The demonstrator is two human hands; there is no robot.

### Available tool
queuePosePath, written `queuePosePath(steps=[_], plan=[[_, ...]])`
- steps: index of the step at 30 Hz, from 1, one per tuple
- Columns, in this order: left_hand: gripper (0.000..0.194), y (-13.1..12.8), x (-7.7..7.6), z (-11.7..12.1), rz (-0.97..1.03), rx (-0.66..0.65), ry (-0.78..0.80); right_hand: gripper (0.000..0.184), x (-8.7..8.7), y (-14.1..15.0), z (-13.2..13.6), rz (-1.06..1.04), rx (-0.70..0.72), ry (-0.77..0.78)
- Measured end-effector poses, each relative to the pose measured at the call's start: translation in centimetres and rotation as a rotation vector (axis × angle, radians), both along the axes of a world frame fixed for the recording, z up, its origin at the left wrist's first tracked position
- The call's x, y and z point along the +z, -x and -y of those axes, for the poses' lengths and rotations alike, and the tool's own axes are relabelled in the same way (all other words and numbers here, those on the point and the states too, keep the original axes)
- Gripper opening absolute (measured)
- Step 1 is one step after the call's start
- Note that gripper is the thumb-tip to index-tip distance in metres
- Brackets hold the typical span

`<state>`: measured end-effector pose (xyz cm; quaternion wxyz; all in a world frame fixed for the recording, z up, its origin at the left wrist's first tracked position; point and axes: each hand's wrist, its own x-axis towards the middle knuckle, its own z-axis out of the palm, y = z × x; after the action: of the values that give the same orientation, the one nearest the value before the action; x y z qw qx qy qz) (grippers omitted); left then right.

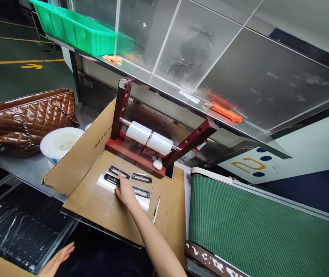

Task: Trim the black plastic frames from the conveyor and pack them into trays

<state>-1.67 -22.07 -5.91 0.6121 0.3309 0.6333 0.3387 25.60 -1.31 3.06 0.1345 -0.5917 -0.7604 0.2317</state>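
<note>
My right hand point(125, 189) reaches forward over a flattened cardboard sheet point(101, 204), fingers stretched flat and pressing on a thin black frame-shaped part point(112, 179) that lies on clear film. Two more black frame parts point(141, 177) lie beside it. Behind them stands a dark red roll holder point(164, 154) carrying two white film rolls point(149, 138). My left hand point(56, 262) hangs low at the bottom left, fingers extended and apart, holding nothing, just above a black tray point(14, 227) of parts.
A green conveyor belt point(253, 227) runs along the right. A brown quilted handbag point(28, 119) and a white tape roll point(62, 143) sit at the left. A green bin point(74, 27) and an orange tool point(224, 111) rest on the clear shelf above. A thin blade point(156, 209) lies on the cardboard.
</note>
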Motion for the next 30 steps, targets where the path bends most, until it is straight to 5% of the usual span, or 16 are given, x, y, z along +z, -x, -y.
queuePosePath(steps=[9, 15, 20, 25, 28, 30], plan=[[0.062, -3.7, 5.8, -7.3, 0.127, 0.016, -0.020, 0.065, -0.3, 0.0, 0.5, -0.123, -0.044, 0.007], [0.046, -8.9, 8.0, -9.6, 0.576, 0.375, 0.066, 0.064, -0.3, 3.3, 6.8, -0.467, -0.194, 0.110], [0.025, -10.6, 7.8, -8.4, 0.682, 0.494, 0.080, 0.062, 2.6, 4.4, 11.0, -0.472, -0.107, 0.056], [0.041, -9.9, 9.3, -6.0, 0.750, 0.456, 0.040, 0.068, 5.0, 3.2, 12.8, -0.497, -0.004, 0.078], [0.048, -9.4, 10.2, -4.2, 0.733, 0.433, 0.002, 0.074, 6.0, 2.7, 13.3, -0.533, -0.063, 0.231], [0.051, -9.1, 10.2, -2.7, 0.687, 0.453, -0.027, 0.063, 6.5, 2.8, 13.5, -0.551, -0.064, 0.410]])
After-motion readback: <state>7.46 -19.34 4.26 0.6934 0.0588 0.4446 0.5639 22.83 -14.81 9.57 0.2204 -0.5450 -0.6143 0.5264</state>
